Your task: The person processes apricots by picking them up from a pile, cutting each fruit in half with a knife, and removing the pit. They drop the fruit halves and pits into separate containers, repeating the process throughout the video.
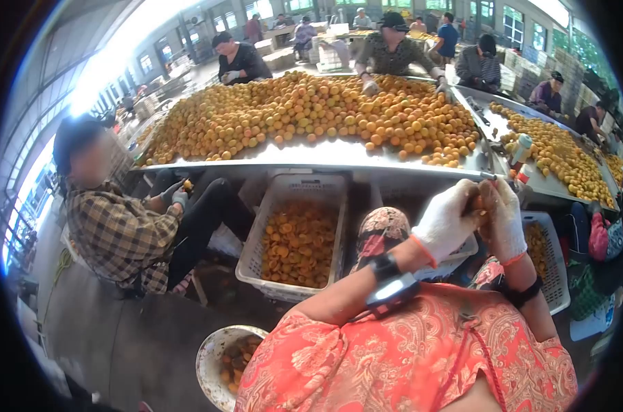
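As fingers (508,200) half-hide the fruit (477,202), its axis is unclear.

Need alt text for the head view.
White-gloved left hand and right hand meet around a small, mostly hidden thing. Ahead, orange fruit lies heaped on a table, with a crate of cut fruit below. A person sits nearby.

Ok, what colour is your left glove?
The left glove is white with an orange-red cuff edge; the head view shows it.

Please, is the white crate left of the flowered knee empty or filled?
Not empty: many orange fruit pieces lie inside the crate. How deep they go, I cannot tell.
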The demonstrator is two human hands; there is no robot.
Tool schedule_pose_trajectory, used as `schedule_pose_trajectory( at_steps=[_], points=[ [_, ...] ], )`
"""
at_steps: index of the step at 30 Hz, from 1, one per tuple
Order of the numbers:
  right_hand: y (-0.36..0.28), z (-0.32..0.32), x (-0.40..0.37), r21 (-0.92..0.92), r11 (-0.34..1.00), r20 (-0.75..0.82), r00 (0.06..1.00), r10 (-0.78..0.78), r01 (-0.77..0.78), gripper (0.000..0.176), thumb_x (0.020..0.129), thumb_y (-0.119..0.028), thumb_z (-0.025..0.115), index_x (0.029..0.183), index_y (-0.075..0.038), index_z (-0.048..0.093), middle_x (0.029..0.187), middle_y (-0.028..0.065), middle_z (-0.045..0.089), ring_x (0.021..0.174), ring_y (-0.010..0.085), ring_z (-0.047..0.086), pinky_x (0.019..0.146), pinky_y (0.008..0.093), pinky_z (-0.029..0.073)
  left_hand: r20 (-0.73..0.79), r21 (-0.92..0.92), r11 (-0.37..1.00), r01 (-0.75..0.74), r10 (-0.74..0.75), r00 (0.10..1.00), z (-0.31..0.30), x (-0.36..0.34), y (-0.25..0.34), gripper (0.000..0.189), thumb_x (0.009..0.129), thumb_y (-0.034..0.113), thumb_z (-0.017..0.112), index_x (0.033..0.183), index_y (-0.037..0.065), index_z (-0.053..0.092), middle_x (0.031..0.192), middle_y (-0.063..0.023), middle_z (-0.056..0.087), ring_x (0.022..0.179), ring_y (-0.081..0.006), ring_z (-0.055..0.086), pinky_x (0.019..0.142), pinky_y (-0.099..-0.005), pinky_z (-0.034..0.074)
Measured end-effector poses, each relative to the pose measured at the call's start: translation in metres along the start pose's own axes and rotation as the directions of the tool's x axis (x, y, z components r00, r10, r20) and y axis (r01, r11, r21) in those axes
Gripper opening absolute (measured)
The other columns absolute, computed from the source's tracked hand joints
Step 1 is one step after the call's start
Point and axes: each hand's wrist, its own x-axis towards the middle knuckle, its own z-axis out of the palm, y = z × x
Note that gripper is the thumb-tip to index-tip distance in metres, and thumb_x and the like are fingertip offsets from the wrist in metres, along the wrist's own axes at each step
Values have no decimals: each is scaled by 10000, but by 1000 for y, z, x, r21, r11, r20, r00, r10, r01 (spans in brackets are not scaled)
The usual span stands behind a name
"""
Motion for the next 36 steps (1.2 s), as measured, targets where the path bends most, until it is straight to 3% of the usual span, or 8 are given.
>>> schedule_pose_trajectory(
  at_steps=[9, 12, 13, 17, 19, 29, 32, 36],
  points=[
    [16, -1, 12, 170, 976, 114, 987, 116, -135, 282, 1012, -355, 503, 915, -97, 564, 602, -55, 469, 414, 29, 411, 350, 190, 292, -55, 239, 966, -102, 118, 991, 2, 6, -9, 215, 906, 77, 612, 1108, 9, 587, 948, -256, 648, 918, -427, 663, 753, -409, 535],
    [47, -11, 25, 258, 961, 174, 983, 60, -104, 263, 1001, -331, 508, 976, -85, 595, 641, -35, 506, 447, 48, 438, 374, 213, 330, -12, 240, 970, -38, 42, 999, 6, 9, -16, 199, 930, 43, 543, 1120, 6, 590, 890, -162, 662, 797, -205, 667, 715, -333, 528],
    [48, -9, 24, 320, 937, 143, 985, 98, -140, 265, 1001, -322, 512, 962, -77, 603, 644, -33, 513, 460, 48, 449, 382, 214, 335, -34, 199, 980, -7, 14, 999, 9, 9, -17, 199, 908, 66, 580, 1103, 36, 606, 889, -208, 666, 794, -363, 689, 696, -392, 545],
    [29, -14, 8, 318, 941, 69, 992, 102, -119, 220, 984, -227, 523, 936, -34, 617, 793, -1, 602, 698, 49, 533, 580, 236, 442, 22, -290, 909, 299, -305, 952, 28, 7, -27, 241, 973, 83, 477, 1174, 34, 601, 961, -20, 624, 789, -56, 569, 689, -210, 476],
    [30, -14, 9, 314, 948, -4, 998, 56, -52, 204, 980, -202, 523, 933, -24, 611, 811, 12, 610, 734, 58, 546, 626, 252, 462, 34, -326, 842, 430, -444, 895, 33, 14, -8, 256, 949, 125, 495, 1167, 53, 609, 891, 10, 610, 658, -23, 501, 553, -171, 395],
    [45, -20, 20, 147, 987, -84, 995, -48, 60, 261, 965, -236, 566, 946, 20, 613, 769, 86, 633, 770, 86, 565, 675, 314, 485, 37, -350, 804, 480, -500, 865, 24, 10, -30, 228, 993, 243, 543, 1129, 65, 584, 782, 2, 577, 560, -54, 492, 466, -182, 379],
    [41, -20, 21, -176, 973, -103, 980, -168, 149, 247, 932, -266, 593, 940, -22, 630, 764, 190, 632, 736, 313, 651, 666, 385, 486, 124, -369, 741, 561, -559, 820, 20, 9, -33, 235, 1005, 281, 538, 1098, 70, 581, 733, 0, 557, 537, -65, 473, 456, -202, 366],
    [37, -25, 24, -285, 945, -154, 966, -209, 159, 272, 910, -303, 613, 910, -32, 643, 762, 221, 627, 776, 407, 629, 660, 431, 485, 108, -294, 824, 485, -476, 873, 29, 7, -35, 239, 1015, 298, 521, 1031, 71, 594, 705, -1, 543, 528, -69, 459, 453, -228, 350]
  ],
)
